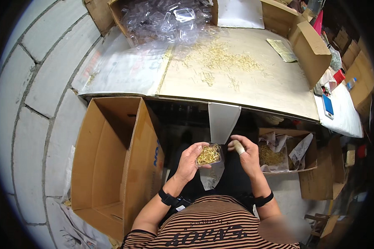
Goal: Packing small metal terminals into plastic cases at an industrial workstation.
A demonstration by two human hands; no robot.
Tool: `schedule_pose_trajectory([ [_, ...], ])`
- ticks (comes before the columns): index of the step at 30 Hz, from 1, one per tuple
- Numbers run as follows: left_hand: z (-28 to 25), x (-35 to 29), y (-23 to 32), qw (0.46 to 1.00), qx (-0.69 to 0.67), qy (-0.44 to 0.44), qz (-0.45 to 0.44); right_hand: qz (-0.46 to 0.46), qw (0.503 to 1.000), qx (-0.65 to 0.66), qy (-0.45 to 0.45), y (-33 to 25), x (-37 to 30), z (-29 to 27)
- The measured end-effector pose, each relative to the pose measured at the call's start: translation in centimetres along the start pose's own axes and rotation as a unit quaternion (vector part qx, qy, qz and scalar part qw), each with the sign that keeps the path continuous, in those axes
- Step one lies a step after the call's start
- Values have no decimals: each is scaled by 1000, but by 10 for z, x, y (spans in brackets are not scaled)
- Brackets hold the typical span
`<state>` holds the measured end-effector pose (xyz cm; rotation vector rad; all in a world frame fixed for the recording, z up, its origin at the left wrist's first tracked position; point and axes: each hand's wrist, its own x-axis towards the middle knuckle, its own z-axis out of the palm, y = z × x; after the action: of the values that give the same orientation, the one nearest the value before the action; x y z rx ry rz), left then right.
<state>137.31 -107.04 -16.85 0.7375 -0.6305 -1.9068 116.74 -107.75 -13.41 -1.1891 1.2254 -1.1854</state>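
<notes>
In front of my lap, my left hand (190, 161) grips a small clear plastic box (220, 161) by its left side. Thin gold-coloured metal pieces (208, 155) fill the box; they are too small for me to name their exact kind. My right hand (246, 155) is a short way to the right of the box, apart from it. Its fingers are loosely bent and spread, with nothing visible between them, and one finger wears a pale wrap (239, 147). A clear plastic bag (212, 176) hangs below the box between my legs.
Scattered gold-coloured pieces (222, 58) lie on the worktable (237, 89), beside a heap of clear plastic boxes (166, 25). A tall cardboard box (147, 153) stands at my left. Another carton (293, 168) at my right holds more gold pieces. A white panel (223, 122) juts below the table edge.
</notes>
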Motion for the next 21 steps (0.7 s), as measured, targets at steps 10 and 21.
schedule_pose_trajectory([
  [10,12,1,-3,998,50,19,-34,113,991,-19,-70,8,-9,19],
  [21,-22,-3,-12,995,49,66,-63,-188,951,-242,47,-21,31,-11],
])
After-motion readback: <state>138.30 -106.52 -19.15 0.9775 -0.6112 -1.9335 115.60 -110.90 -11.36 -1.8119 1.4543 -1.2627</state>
